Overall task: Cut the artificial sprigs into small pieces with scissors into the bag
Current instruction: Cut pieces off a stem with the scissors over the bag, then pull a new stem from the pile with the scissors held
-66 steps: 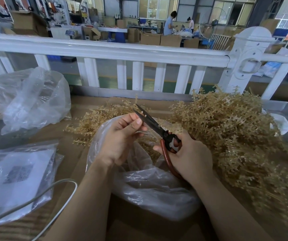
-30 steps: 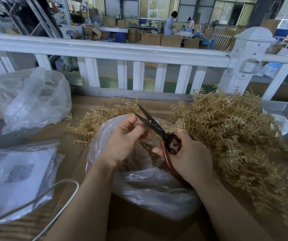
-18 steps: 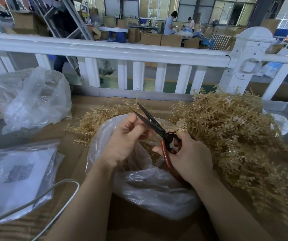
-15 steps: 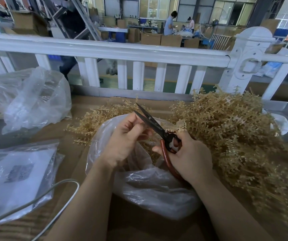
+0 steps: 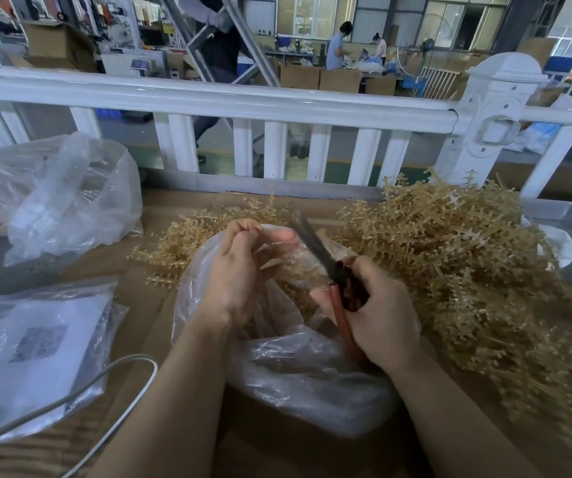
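At the frame's centre, the left hand [image 5: 234, 270] pinches a sprig [image 5: 271, 262] in its fingers over the open bag [image 5: 312, 374], so cut pieces fall in. The right hand [image 5: 381, 312] grips the scissors [image 5: 326, 262], blades blurred. Uncut sprigs [image 5: 467, 270] are heaped at right on the bench [image 5: 146, 326].

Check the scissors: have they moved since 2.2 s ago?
Yes. The scissors shifted slightly right and nearer the white fence behind; their blades, then apart, now look closed, though blurred. The right hand grips the handles.
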Available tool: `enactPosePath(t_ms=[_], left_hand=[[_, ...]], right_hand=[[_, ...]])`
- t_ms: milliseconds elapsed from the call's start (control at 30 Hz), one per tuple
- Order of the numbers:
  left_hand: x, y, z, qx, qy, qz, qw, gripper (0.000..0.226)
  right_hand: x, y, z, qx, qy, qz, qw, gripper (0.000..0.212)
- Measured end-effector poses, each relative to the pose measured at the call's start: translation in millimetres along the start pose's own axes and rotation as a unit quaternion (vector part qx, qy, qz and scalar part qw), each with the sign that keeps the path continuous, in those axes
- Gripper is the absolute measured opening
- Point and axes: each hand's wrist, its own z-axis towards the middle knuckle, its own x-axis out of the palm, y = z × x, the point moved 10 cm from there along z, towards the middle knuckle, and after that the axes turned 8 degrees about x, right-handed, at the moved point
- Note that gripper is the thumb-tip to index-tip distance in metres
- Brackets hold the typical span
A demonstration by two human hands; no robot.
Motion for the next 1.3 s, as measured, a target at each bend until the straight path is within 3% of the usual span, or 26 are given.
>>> enactPosePath(t_ms=[167,233,300,333,433,567,700,800,900,1000,1100,1200,1300], left_hand=[[12,1,0,-0.003,0.052,-0.033,0.998,0.012],[20,1,-1,-0.005,0.086,-0.041,0.995,0.004],[24,2,-2,-0.008,0.105,-0.046,0.993,0.005],[25,2,-2,-0.010,0.109,-0.048,0.993,0.005],[26,6,-3,-0.022,0.103,-0.051,0.993,0.007],[27,12,-4,-0.046,0.109,-0.044,0.992,0.003],[23,13,-6,-0.040,0.104,-0.022,0.994,0.034],[21,22,-9,-0.080,0.104,0.046,0.990,0.053],[25,26,-12,-0.098,0.127,0.092,0.983,0.048],[33,17,-14,-0.065,0.151,0.079,0.983,0.026],[35,7,-13,-0.033,0.154,0.084,0.984,0.021],[35,-5,-12,0.016,0.132,0.094,0.987,0.026],[28,-32,-13,0.136,0.073,0.172,0.973,0.032]], right_hand=[[6,-31,6,0.136,0.032,0.107,0.984,0.063],[8,-35,7,0.161,0.039,0.119,0.979,0.050],[7,-38,9,0.162,0.037,0.128,0.978,0.024],[7,-39,10,0.161,0.036,0.141,0.976,0.022],[4,-42,11,0.166,0.027,0.182,0.969,0.043],[-2,-36,11,0.174,-0.002,0.236,0.956,0.035],[-3,-37,12,0.188,-0.008,0.242,0.952,0.030],[-4,-36,11,0.190,-0.007,0.243,0.951,0.029],[-6,-32,10,0.184,-0.007,0.249,0.951,0.029],[-5,-31,10,0.178,-0.001,0.263,0.948,0.030],[-2,-34,10,0.177,0.001,0.272,0.946,0.030],[-1,-37,9,0.177,0.000,0.277,0.944,0.029],[0,-37,9,0.170,0.000,0.297,0.940,0.018]])
